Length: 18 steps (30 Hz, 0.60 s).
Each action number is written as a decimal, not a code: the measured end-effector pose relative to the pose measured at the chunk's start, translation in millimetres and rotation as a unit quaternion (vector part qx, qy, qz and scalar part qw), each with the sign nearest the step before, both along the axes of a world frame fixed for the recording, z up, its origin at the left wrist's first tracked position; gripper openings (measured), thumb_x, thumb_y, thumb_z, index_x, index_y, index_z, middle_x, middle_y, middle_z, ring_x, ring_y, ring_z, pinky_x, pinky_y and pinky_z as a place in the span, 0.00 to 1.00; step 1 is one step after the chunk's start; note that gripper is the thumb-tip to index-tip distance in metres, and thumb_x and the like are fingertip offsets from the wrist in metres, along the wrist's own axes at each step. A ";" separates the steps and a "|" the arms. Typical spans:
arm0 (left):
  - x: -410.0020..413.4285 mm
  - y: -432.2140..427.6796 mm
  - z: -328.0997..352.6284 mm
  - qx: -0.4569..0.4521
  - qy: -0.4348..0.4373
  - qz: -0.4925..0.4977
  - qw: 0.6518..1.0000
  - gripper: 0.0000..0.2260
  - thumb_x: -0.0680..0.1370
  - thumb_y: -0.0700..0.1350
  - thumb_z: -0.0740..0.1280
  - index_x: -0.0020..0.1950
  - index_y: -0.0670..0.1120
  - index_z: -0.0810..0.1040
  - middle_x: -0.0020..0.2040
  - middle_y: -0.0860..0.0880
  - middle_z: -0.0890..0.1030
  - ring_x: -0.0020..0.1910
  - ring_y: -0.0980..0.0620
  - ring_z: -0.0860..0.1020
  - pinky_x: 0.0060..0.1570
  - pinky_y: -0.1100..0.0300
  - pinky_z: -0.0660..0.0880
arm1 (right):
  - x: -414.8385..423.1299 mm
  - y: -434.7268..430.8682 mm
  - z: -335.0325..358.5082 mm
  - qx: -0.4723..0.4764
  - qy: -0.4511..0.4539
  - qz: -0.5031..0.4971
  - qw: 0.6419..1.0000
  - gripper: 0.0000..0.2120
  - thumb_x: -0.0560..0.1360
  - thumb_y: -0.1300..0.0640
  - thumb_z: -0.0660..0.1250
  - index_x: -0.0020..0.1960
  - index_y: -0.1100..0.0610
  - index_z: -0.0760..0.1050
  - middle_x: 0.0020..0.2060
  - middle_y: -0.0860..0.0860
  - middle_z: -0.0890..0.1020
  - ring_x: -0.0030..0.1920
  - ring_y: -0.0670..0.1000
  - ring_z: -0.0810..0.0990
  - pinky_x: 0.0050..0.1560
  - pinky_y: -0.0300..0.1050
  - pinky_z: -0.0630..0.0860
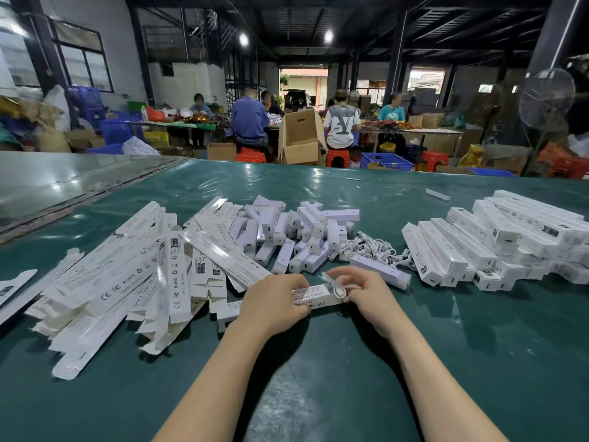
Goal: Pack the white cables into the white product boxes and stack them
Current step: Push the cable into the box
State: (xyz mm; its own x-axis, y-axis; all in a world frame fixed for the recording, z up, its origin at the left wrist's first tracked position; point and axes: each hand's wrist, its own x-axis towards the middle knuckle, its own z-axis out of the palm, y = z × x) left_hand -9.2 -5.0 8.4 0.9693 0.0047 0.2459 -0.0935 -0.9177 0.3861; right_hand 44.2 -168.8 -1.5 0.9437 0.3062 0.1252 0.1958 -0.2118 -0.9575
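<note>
Bare forearms converge forward, left grip curled palm-down, right grip pinching with bent fingers.

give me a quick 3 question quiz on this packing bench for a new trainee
1. True or false: the stack of packed boxes lies on the person's left side.
2. What does the left hand grip?
A. a white box
B. a roll of tape
C. a pair of scissors
3. Fill the gap: the right hand holds a coiled white ____ at the box's open end.

Key
1. False: the stack is on the right.
2. A
3. cable
</note>
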 end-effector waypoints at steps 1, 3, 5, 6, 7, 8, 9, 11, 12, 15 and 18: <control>0.1 -0.4 -0.2 0.004 -0.002 -0.004 1.000 0.15 0.72 0.49 0.66 0.58 0.56 0.75 0.54 0.56 0.79 0.55 0.52 0.74 0.50 0.58 0.71 | -1.3 2.3 0.1 -0.077 -0.047 0.005 0.996 0.23 0.68 0.77 0.56 0.43 0.53 0.79 0.41 0.54 0.79 0.40 0.51 0.76 0.41 0.41 0.73; 0.5 -2.5 -0.5 0.016 -0.012 -0.020 1.000 0.17 0.72 0.48 0.65 0.61 0.56 0.73 0.57 0.56 0.78 0.58 0.53 0.73 0.53 0.58 0.71 | -3.5 5.2 0.2 -0.158 -0.109 0.009 0.981 0.24 0.66 0.76 0.56 0.41 0.49 0.79 0.44 0.54 0.79 0.42 0.50 0.75 0.44 0.39 0.70; 0.6 -5.8 -0.6 0.011 -0.017 -0.039 0.999 0.19 0.73 0.47 0.65 0.63 0.56 0.71 0.59 0.56 0.76 0.60 0.53 0.72 0.55 0.58 0.70 | -5.5 4.0 0.9 -0.145 -0.110 0.008 0.983 0.22 0.66 0.75 0.58 0.42 0.50 0.80 0.43 0.52 0.80 0.41 0.49 0.74 0.41 0.36 0.69; 0.7 -7.3 -0.9 0.009 -0.018 -0.046 0.999 0.19 0.73 0.46 0.65 0.64 0.56 0.71 0.60 0.56 0.76 0.60 0.53 0.72 0.55 0.58 0.70 | -5.9 2.6 0.7 -0.127 -0.098 -0.001 0.987 0.21 0.66 0.74 0.59 0.44 0.51 0.79 0.42 0.52 0.81 0.41 0.49 0.76 0.41 0.36 0.69; 0.9 -8.2 -1.3 0.010 -0.018 -0.049 0.999 0.19 0.73 0.46 0.65 0.64 0.56 0.71 0.60 0.56 0.76 0.59 0.53 0.72 0.54 0.58 0.69 | -5.7 1.1 0.1 -0.112 -0.090 -0.011 0.989 0.20 0.66 0.74 0.61 0.44 0.51 0.79 0.40 0.51 0.81 0.40 0.49 0.77 0.41 0.36 0.71; 1.4 -8.3 -1.9 0.014 -0.018 -0.050 0.998 0.18 0.73 0.46 0.64 0.63 0.56 0.71 0.59 0.55 0.76 0.59 0.53 0.73 0.53 0.58 0.69 | -5.3 0.6 -0.8 -0.109 -0.092 -0.019 0.990 0.18 0.67 0.72 0.62 0.44 0.51 0.79 0.38 0.50 0.81 0.39 0.48 0.77 0.40 0.35 0.71; 2.0 -8.0 -2.6 0.017 -0.019 -0.049 0.999 0.18 0.74 0.46 0.64 0.63 0.56 0.71 0.59 0.55 0.76 0.59 0.52 0.73 0.53 0.58 0.69 | -5.3 0.5 -1.7 -0.114 -0.098 -0.025 0.988 0.16 0.68 0.71 0.64 0.45 0.51 0.79 0.35 0.47 0.80 0.36 0.47 0.76 0.39 0.33 0.70; 3.1 -7.7 -3.8 0.028 -0.022 -0.053 0.998 0.18 0.74 0.46 0.63 0.64 0.55 0.71 0.60 0.53 0.75 0.59 0.51 0.72 0.54 0.58 0.69 | -4.4 1.6 -3.0 -0.134 -0.128 -0.041 0.982 0.11 0.70 0.66 0.67 0.48 0.53 0.80 0.31 0.43 0.75 0.33 0.43 0.71 0.36 0.31 0.66; 4.0 -8.5 -4.2 0.040 -0.029 -0.061 0.997 0.18 0.75 0.46 0.63 0.65 0.55 0.70 0.61 0.53 0.73 0.60 0.51 0.71 0.55 0.57 0.68 | -3.4 1.8 -3.0 -0.141 -0.149 -0.056 0.977 0.10 0.71 0.64 0.68 0.49 0.54 0.80 0.31 0.43 0.72 0.33 0.41 0.69 0.35 0.33 0.64; 4.8 -15.5 -3.4 0.021 -0.063 -0.080 0.995 0.17 0.77 0.51 0.62 0.65 0.52 0.71 0.62 0.53 0.71 0.61 0.51 0.69 0.58 0.56 0.67 | -3.1 -0.5 0.5 -0.137 -0.193 -0.095 0.967 0.07 0.70 0.63 0.70 0.48 0.56 0.82 0.32 0.46 0.67 0.33 0.42 0.67 0.35 0.34 0.62; 3.9 -23.6 -1.7 -0.051 -0.090 -0.067 0.992 0.12 0.78 0.54 0.61 0.54 0.49 0.77 0.52 0.52 0.78 0.52 0.52 0.74 0.51 0.55 0.70 | -6.1 2.2 2.0 -0.152 -0.212 -0.082 0.962 0.08 0.68 0.65 0.71 0.45 0.57 0.83 0.30 0.46 0.67 0.32 0.42 0.66 0.34 0.34 0.62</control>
State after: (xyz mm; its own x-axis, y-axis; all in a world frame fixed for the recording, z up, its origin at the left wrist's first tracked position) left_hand -5.2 -28.6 6.7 0.9030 -0.0864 0.4208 -0.2876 -0.8492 0.4429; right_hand 38.1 -166.6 0.5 0.8664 0.2415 0.4371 0.4950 -0.5312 -0.6876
